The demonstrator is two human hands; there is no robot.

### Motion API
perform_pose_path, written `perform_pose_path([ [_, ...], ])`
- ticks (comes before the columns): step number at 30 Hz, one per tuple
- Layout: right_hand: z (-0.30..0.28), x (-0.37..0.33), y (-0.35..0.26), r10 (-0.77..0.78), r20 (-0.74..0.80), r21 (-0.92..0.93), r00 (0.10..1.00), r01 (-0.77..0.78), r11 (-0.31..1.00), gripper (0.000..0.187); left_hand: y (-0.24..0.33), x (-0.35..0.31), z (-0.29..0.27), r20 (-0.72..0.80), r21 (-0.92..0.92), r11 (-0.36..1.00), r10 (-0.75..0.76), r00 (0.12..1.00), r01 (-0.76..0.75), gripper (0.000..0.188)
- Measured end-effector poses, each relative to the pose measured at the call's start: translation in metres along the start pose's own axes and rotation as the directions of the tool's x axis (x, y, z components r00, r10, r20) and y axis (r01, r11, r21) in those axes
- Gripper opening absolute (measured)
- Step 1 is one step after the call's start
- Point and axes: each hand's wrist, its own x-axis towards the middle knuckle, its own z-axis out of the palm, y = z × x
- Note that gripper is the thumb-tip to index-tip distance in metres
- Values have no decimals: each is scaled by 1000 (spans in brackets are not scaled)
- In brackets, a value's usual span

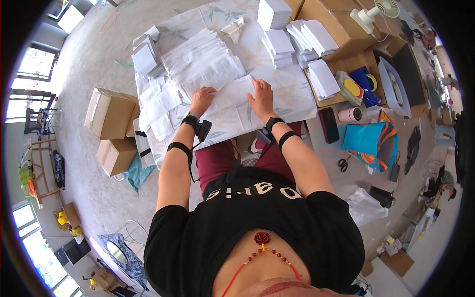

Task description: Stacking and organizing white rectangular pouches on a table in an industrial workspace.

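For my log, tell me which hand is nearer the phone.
Right: the right hand is left of the phone; the left hand is farther left, by the white pile.

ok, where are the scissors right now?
Head view, right of centre: the scissors lie by the lower-left corner of the turquoise bag, below the dark phone in the picture.

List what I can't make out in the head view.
Palms of the left hand and right hand: head view, hidden by the backs of the hands.
Lower pieces in the white pile: head view, covered by upper ones.
Contents of the blue bag: head view, hidden by its side.
Person at the right rim: head view, too small for detail.
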Motion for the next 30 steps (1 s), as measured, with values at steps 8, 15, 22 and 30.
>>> perform_pose_path([
  [8, -12, 31, -10, -229, 584, -153, 779, 383, 911, 109, -5, 6, -10, 153, -18, 999, -37, 988, 40, 26],
  [15, 8, 65, 0, -181, 752, -194, 633, 476, 858, 122, 9, 3, -4, 3, 30, 998, 60, 998, -60, 32],
  [22, 14, 80, -6, -217, 741, -123, 636, 446, 887, 123, 6, -3, -2, -92, 52, 998, 48, 995, -44, 35],
  [30, 14, 98, -19, -173, 777, -126, 605, 420, 899, 119, -1, 9, -9, -99, 23, 999, -29, 995, 31, 37],
])
